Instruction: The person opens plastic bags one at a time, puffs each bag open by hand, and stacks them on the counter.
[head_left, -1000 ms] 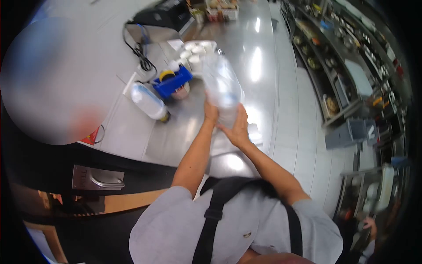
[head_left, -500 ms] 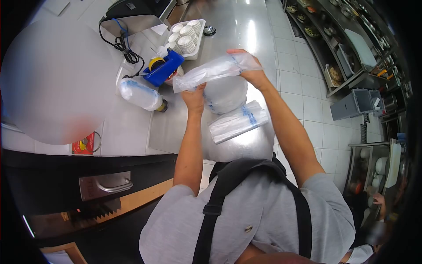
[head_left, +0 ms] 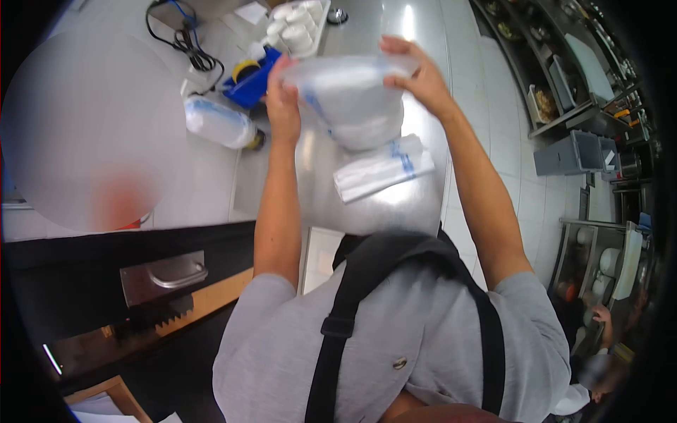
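Note:
A translucent plastic bag with blue print is stretched between my two hands above the steel counter. My left hand is closed on its left edge, while my right hand grips the right edge, thumb toward me and fingers on the far side. Motion blurs the bag, and a rounded, pale shape shows in its lower part; whether that is something inside or behind it I cannot tell. Just nearer to me, a folded stack of white plastic bags with blue print lies on the counter.
Left of my hands are a blue tape dispenser, a clear plastic-wrapped bottle-like item and black cables. Farther back stands a white tray of stacked cups, beside a small metal bell. Metal shelving and a person's hand are at right.
Both hands have moved farther apart, and the left has risen away from me. The bag has gone from a bunched strip to a widened, hanging shape. My view has shifted slightly.

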The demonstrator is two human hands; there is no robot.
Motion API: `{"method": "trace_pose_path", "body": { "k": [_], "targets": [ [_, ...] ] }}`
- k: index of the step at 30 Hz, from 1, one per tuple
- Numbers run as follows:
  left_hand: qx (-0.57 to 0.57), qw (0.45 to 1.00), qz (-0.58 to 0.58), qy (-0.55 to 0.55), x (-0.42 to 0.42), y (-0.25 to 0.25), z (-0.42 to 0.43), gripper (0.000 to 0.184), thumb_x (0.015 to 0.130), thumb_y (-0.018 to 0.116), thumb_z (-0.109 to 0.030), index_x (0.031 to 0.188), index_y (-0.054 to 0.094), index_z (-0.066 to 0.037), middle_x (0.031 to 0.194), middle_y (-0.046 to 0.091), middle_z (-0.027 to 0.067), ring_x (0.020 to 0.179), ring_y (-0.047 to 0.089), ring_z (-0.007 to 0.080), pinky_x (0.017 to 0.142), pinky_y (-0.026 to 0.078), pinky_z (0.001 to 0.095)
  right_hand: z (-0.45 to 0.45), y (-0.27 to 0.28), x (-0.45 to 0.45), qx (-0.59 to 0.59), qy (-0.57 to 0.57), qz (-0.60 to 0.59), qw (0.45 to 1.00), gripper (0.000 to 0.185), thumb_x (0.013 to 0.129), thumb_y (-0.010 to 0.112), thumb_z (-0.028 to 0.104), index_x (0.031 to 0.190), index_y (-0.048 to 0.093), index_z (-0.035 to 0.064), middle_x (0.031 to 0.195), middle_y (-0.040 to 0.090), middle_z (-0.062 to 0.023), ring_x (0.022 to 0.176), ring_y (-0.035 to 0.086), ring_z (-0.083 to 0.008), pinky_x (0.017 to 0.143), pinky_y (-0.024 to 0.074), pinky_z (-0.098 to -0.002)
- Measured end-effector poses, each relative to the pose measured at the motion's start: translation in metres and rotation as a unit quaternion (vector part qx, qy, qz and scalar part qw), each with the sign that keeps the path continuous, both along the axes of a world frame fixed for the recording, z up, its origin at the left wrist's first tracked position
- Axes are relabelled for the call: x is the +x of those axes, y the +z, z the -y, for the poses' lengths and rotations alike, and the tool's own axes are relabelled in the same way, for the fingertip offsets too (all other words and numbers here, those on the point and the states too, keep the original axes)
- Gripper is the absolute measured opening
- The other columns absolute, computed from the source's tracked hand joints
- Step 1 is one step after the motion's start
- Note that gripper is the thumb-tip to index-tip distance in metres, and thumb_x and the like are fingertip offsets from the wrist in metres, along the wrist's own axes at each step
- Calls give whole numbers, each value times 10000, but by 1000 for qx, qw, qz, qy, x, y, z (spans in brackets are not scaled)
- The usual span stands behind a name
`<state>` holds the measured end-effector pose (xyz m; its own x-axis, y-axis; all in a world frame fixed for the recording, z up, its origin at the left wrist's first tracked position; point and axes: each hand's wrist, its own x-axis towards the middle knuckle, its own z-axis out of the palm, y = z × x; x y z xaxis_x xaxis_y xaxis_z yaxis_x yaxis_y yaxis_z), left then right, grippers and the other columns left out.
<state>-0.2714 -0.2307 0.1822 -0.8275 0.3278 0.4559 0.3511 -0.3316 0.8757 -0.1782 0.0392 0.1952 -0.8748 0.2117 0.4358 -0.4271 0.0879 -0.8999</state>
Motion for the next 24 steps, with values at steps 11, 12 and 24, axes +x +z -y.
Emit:
{"method": "trace_pose_path", "body": {
  "k": [11, 12, 24],
  "targets": [
    [-45, 994, 56, 85, 20, -46, -37, 590, 699, 927, -161, 1174, 619, 4, 1107, 681, 59, 998, 645, 173, 887, 523, 330, 40, -50, 2, -38, -47, 97, 993, 637, 633, 962, 252, 1138, 661, 8, 1003, 726, -78, 917, 677, -166, 828, 550, -304],
    [-102, 992, 37, 64, 21, -50, -35, 612, 674, 935, -160, 1174, 620, 4, 1103, 684, 66, 1004, 650, 178, 889, 526, 335, 38, -60, 6, -14, -40, 108, 993, 672, 617, 970, 261, 1152, 656, 5, 1021, 727, -83, 948, 678, -177, 850, 549, -313],
    [-338, 930, -108, 95, 21, -71, -36, 893, 643, 931, -332, 1342, 509, 30, 1316, 498, 238, 1218, 528, 372, 1011, 463, 443, 2, -84, 33, 237, -68, 154, 957, 1015, 620, 928, 436, 1419, 469, 10, 1368, 566, -218, 1286, 546, -338, 1100, 429, -419]
  ]
}}
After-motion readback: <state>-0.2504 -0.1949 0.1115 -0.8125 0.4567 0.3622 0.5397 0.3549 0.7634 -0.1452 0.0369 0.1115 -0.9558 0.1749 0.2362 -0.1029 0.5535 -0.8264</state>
